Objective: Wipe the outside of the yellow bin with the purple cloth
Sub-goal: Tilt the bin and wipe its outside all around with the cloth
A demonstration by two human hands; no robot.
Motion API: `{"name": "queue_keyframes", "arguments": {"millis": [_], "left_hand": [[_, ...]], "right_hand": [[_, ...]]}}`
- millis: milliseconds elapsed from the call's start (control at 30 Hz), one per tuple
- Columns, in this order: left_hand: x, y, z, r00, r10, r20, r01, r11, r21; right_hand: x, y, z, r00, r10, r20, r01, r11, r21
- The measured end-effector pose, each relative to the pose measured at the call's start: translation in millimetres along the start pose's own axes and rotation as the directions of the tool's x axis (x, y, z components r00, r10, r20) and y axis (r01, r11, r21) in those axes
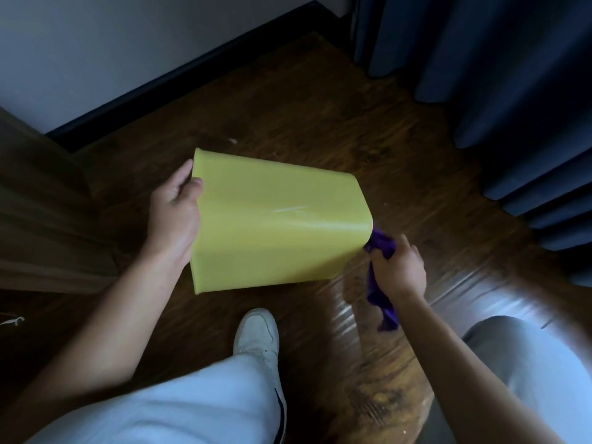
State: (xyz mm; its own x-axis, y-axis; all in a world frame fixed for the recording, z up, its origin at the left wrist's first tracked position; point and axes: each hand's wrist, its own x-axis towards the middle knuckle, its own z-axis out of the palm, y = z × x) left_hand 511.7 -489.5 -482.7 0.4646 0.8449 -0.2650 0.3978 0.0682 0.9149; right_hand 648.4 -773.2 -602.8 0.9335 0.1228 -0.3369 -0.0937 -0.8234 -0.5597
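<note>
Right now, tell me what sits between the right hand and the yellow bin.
Head view: only the bunched purple cloth, gripped by the right hand and pressed against the yellow bin at its base end.

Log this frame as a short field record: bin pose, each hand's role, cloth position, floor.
bin: yellow bin tipped on its side, open end toward left hand
left hand: left hand grips the rim, thumb on the outside
right hand: right hand closed on purple cloth
cloth contact: bunched at the bin's base end, tail hanging down
floor: dark wood floor
</note>
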Motion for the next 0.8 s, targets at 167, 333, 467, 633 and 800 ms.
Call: {"name": "queue_keyframes", "arguments": {"millis": [167,333,467,633,800], "left_hand": [[-4.8,-3.6,1.9,1.000,-0.004,-0.018,0.004,1.000,-0.013],[-15.1,0.2,7.8,1.000,0.021,-0.004,-0.021,0.999,-0.049],[-20.9,2.6,18.4,0.999,0.039,-0.003,-0.039,0.995,-0.091],[-23.6,2.0,20.5,0.997,0.069,0.026,-0.066,0.993,-0.095],[-25.0,0.5,17.4,0.998,0.042,-0.037,-0.046,0.993,-0.108]], "right_hand": [[1.0,-17.2,-20.8,0.973,-0.109,-0.205,0.139,0.980,0.139],[-24.3,-77.1,-41.5,0.877,-0.404,-0.259,0.454,0.874,0.171],[-62.1,-128.5,-25.5,0.768,-0.619,-0.166,0.640,0.750,0.167],[-98.8,-176.8,13.7,0.695,-0.707,-0.133,0.715,0.699,0.023],[-99.8,-172.4,36.2,0.714,-0.683,-0.158,0.683,0.728,-0.061]]}}
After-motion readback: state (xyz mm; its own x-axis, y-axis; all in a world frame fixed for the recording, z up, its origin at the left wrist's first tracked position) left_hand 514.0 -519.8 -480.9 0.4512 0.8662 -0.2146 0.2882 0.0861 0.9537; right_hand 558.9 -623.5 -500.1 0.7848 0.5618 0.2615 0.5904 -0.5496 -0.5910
